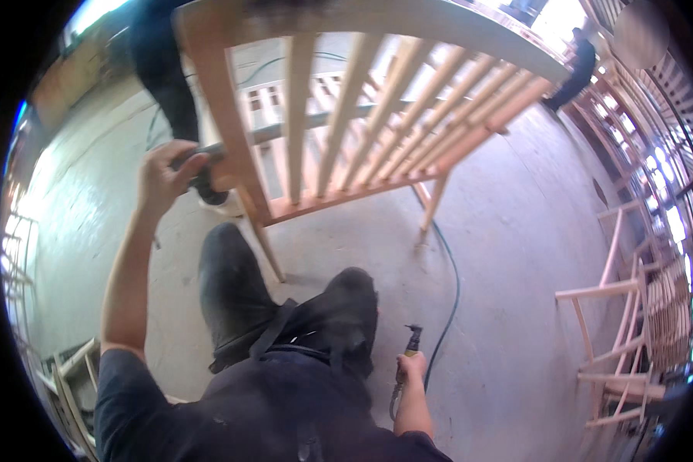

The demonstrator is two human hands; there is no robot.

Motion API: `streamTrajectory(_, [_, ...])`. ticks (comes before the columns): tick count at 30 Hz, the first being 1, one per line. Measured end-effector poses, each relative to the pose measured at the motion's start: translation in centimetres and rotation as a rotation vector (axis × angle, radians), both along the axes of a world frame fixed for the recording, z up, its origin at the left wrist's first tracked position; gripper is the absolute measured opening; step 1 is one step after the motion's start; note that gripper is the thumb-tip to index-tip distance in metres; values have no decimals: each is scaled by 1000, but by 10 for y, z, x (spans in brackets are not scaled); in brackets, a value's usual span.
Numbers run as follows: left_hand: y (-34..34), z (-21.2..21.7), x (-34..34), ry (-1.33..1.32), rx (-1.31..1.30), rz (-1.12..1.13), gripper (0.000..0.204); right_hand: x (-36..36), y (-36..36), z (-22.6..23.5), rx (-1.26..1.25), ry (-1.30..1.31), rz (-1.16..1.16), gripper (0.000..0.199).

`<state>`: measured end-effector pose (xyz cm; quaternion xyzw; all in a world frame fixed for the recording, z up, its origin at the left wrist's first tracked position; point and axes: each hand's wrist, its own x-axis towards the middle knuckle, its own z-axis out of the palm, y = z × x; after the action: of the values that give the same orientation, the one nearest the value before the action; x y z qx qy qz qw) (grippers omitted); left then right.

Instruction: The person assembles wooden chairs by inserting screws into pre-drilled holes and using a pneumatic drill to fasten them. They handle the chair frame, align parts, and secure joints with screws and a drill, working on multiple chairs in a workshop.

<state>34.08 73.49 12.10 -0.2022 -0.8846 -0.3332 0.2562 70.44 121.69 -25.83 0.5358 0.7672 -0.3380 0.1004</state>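
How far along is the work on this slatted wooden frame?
Done: the slatted wooden frame stands assembled, slats in place. In hand: the left hand grips its corner post; the right hand holds an air tool on a hose, lowered. What is left cannot be told.

head cam: on my head | faces steeply down over my lap | near my hands | bare wooden slatted frame [377, 115] close ahead

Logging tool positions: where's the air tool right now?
In the head view the air tool is low and right of centre, gripped in the right hand beside the person's right knee, its hose trailing across the floor toward the wooden frame.
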Motion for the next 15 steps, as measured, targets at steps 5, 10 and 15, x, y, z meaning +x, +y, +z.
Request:
streamTrajectory(5, [-16, -27, -22, -34, 45, 144, 38, 36, 38, -69, 31, -258, 18, 46])
streamTrajectory(10, [-38, -52, -48, 184, 1, 185, 41, 37, 53, -86, 49, -279, -1, 48])
streamTrajectory(15, [-22, -35, -32, -6, -1, -8, 68, 44, 46, -98, 165, -127, -46, 49])
